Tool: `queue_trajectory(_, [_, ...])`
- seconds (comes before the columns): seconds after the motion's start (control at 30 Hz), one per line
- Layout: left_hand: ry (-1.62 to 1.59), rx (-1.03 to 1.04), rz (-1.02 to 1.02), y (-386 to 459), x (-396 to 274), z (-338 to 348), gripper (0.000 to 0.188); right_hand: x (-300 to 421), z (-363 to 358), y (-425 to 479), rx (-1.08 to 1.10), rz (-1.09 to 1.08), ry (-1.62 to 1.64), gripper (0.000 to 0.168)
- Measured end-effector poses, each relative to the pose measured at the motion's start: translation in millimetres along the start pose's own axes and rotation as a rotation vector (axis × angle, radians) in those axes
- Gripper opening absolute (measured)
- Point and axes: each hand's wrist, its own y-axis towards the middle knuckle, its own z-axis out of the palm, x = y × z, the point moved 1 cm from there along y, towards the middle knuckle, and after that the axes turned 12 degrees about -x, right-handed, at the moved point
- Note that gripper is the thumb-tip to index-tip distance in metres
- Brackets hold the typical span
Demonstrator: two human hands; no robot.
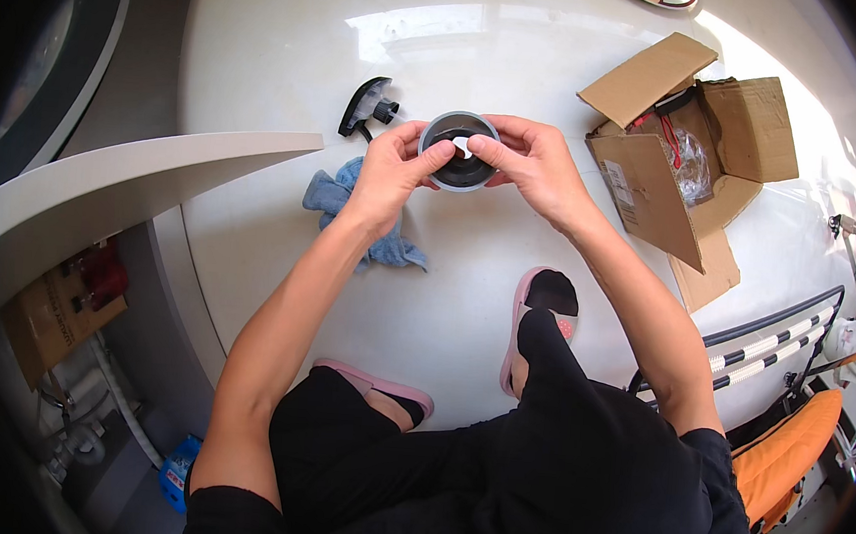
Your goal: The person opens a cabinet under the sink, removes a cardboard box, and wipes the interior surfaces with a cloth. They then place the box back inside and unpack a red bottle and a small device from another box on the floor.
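Both of my hands hold a round grey cup-like part with a dark inside (458,180), its open side facing up towards me. My left hand (397,172) grips its left rim, the thumb reaching inside. From the right, my right hand (536,163) holds the opposite rim, its thumb beside a small white piece (462,147) in the middle. What the white piece is, I cannot tell. Just beyond my left hand lies a black and clear trigger spray head (368,106) on the pale floor. A crumpled blue cloth (396,250) lies partly behind my left hand and forearm.
An opened cardboard box (657,186) with clear plastic and a red cord inside stands at the right. A white countertop edge (153,158) juts in from the left, above a blue package (179,473). A black metal rack (773,336) and an orange cushion (791,449) are at lower right.
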Motion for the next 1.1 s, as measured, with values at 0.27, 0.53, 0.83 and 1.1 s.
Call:
queue_trajectory(0.27, [0.042,-0.061,0.027,0.1,2.7,-3.4,0.027,-4.3,3.2,3.0,-0.005,-0.039,-0.007,0.033])
queue_trajectory(0.53, [0.021,-0.105,-0.009,-2.6,-3.5,2.0,0.029,0.3,2.1,0.7,-0.007,0.053,0.024,0.048])
queue_trajectory(0.83, [-0.106,-0.004,-0.071,-6.7,-12.0,1.2,0.032,-1.4,-5.8,6.0,0.11,0.199,0.123,0.044])
queue_trajectory(1.1, [-0.295,0.129,-0.16,-1.4,-14.6,-6.0,0.033,5.9,-3.6,6.7,-0.111,0.055,-0.04,0.031])
